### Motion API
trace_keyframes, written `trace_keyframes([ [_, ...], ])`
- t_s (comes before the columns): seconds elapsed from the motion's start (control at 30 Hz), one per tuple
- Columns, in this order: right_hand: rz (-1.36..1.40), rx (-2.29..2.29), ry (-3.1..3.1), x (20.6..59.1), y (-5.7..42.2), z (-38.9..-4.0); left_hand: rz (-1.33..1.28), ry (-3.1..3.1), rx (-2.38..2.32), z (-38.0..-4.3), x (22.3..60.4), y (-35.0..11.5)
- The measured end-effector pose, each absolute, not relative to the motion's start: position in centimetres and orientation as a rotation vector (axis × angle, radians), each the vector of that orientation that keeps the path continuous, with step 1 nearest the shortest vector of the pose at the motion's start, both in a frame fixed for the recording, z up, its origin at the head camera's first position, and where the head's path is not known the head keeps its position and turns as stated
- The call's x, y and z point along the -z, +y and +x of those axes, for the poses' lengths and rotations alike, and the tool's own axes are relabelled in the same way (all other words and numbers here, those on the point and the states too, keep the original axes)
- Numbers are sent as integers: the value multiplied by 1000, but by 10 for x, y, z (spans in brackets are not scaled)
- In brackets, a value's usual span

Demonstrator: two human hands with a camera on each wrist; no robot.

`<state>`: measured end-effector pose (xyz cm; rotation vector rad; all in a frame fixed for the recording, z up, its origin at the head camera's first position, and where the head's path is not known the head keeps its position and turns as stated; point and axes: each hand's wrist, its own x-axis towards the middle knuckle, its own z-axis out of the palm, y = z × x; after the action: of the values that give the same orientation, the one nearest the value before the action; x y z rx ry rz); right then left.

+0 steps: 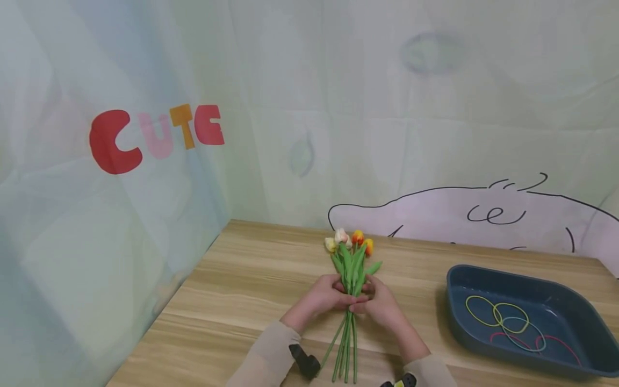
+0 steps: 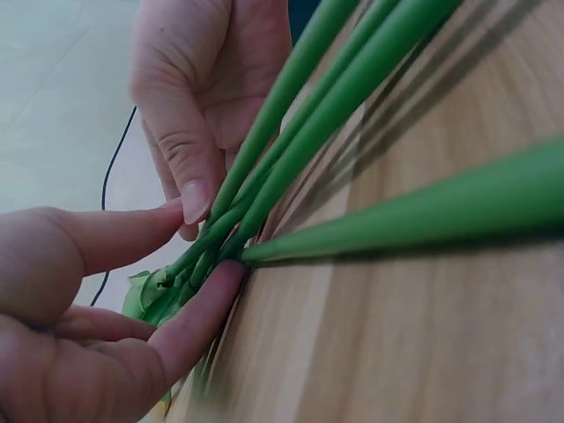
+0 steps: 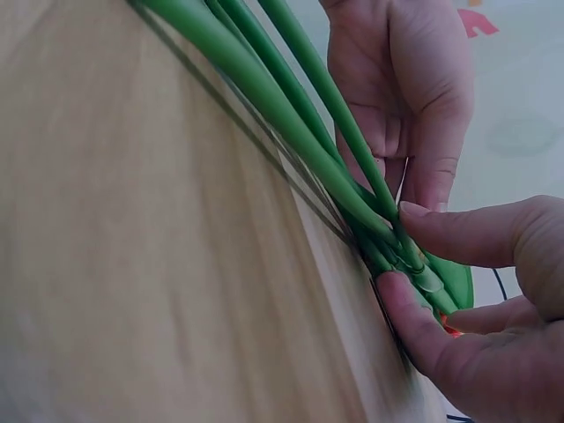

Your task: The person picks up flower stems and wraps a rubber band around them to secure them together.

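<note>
A bunch of tulips (image 1: 349, 269) with white, yellow and orange-red heads lies on the wooden table, its green stems (image 1: 344, 349) pointing toward the person. From the left side, the left hand (image 1: 330, 293) pinches the stems just under the leaves. Opposite it, the right hand (image 1: 379, 303) pinches the same spot, the two hands' fingertips meeting there. In the left wrist view, thumb and finger of the left hand (image 2: 97, 308) lie around the gathered stems (image 2: 264, 176). The right wrist view shows the right hand (image 3: 493, 308) with thumb and forefinger on the stems.
To the right stands a dark blue tray (image 1: 512, 352) holding several thin rubber bands in yellow, light blue and red. The wooden table (image 1: 232, 301) meets a printed cloth backdrop (image 1: 338, 134) behind and at the left.
</note>
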<state>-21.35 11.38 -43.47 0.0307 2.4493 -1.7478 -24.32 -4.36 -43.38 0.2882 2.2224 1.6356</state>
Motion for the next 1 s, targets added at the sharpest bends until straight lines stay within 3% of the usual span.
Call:
trace_keyframes([
  [1.0,-119,1780,2506,427,108,-208,225,1999,-1877,-236,434,-36],
])
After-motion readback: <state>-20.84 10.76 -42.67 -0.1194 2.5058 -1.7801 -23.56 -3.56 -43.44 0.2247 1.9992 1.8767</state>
